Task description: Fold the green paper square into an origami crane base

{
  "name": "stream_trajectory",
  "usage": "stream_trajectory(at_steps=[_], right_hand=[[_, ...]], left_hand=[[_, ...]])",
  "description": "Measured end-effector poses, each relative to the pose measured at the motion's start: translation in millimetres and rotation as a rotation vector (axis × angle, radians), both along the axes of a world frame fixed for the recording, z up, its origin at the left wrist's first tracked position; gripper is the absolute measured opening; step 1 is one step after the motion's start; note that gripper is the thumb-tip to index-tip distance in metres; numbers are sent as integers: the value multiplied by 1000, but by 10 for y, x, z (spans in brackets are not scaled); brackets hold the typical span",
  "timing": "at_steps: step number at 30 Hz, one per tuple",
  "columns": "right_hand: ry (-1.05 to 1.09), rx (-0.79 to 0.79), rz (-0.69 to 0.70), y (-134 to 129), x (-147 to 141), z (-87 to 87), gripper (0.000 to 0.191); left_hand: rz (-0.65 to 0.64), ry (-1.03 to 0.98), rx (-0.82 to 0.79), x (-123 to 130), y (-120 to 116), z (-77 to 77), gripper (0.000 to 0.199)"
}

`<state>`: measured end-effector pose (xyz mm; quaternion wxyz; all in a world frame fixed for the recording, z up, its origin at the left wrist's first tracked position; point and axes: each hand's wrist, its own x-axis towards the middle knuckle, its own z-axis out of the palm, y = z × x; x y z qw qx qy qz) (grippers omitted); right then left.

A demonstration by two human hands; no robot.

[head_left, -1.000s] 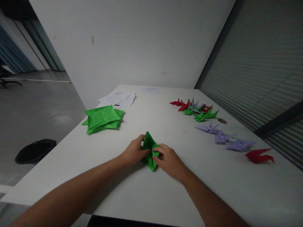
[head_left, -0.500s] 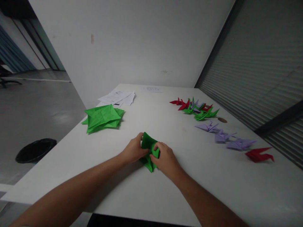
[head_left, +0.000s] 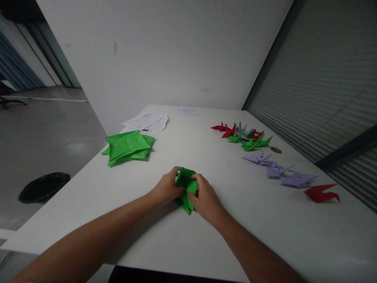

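On the table (head_left: 188, 236), near the front edge: folded paper (head_left: 185, 188), pinched between left hand (head_left: 166, 189) and right hand (head_left: 206, 199). Behind and to the left, a paper stack (head_left: 127, 147); farther back, near the far-left corner, loose sheets (head_left: 146, 122). At the far edge, one more sheet (head_left: 188, 112). Along the right side, a row of cranes (head_left: 277, 163), from far middle toward the near right. Left of the table, on the floor, a bin (head_left: 43, 187).
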<state>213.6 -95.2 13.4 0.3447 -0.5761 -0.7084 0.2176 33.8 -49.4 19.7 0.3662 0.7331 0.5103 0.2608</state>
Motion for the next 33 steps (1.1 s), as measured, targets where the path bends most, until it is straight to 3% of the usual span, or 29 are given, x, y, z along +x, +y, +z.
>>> stream_trajectory(at_steps=[5,10,14,19,27,33], right_hand=[[-4,-38,28,-2,39,26,46],[-3,36,-1,14,94,53,32],[-5,15,-6,14,94,54,38],[-57,-14,7,3,56,26,45],[-56,-7,24,24,69,10,31],[-79,-39,49,15,79,14,35]], left_hand=[[-10,6,8,-10,6,15,56],[-33,5,2,-27,12,9,49],[-36,12,6,-23,7,-9,50],[-19,6,15,-6,-1,-12,65],[-30,0,11,-21,0,-14,65],[-34,35,5,-13,-4,3,63]])
